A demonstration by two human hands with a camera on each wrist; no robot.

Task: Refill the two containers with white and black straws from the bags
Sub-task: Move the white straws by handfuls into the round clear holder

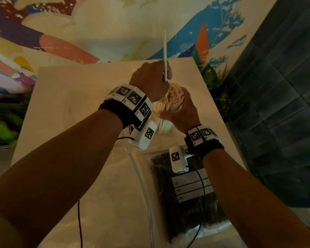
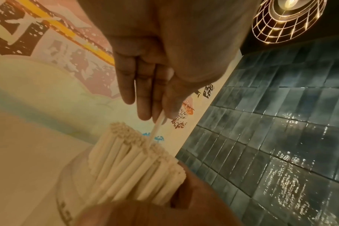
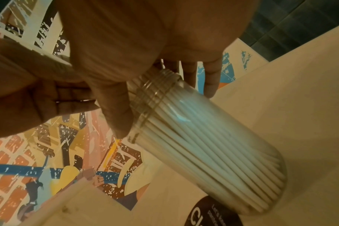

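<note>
A clear glass jar point(image 3: 213, 145) packed with white straws point(image 1: 174, 97) stands tilted on the pale table point(image 1: 70, 104). My right hand point(image 1: 182, 111) grips the jar at its threaded neck, thumb point(image 3: 116, 116) on one side, fingers behind. My left hand point(image 1: 166, 76) is just above the bundle and pinches a single white straw point(image 1: 165, 51) held upright, its lower end touching the straw tops point(image 2: 137, 137). A clear zip bag of black straws point(image 1: 186, 194) lies flat near me, below my right wrist. No second container is in view.
A flattened clear plastic bag point(image 1: 118, 203) lies left of the black-straw bag. A dark round printed disc point(image 3: 213, 214) sits by the jar's base. A painted wall runs behind the table, dark tiles point(image 1: 284, 104) and plants point(image 1: 217, 86) on the right.
</note>
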